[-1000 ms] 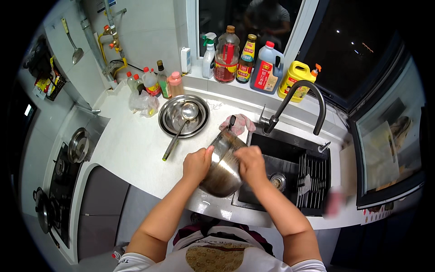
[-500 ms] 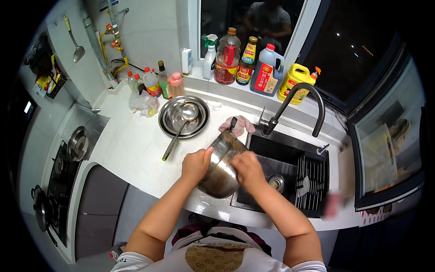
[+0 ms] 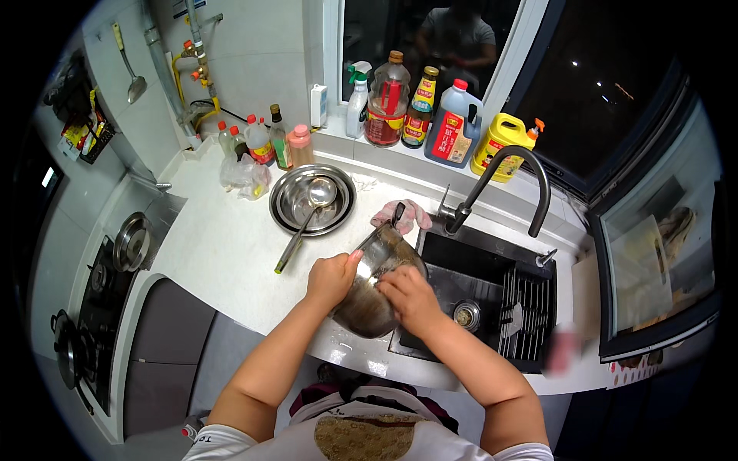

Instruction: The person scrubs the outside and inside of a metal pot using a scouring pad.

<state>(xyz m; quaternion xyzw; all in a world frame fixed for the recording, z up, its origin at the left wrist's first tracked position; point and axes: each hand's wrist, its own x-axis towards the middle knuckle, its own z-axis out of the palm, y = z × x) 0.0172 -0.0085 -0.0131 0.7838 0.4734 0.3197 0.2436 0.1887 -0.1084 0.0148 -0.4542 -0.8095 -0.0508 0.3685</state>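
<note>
Left hand [image 3: 332, 280] grips the tilted steel pot [image 3: 364, 309] over the counter [image 3: 223, 265], beside the sink [image 3: 453, 255]! Right hand [image 3: 412, 298] curls against it, holding what, I can't tell. Scrubbing, apparently; next stroke wants a steady grip.

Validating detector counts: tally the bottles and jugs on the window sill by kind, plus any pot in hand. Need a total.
Spray bottle: 1
Other bottles: 2 (large red-labelled bottle, slim dark bottle)
Jugs: 2 (dark jug with red cap, yellow jug)
Metal pot: 1
Total: 6
</note>
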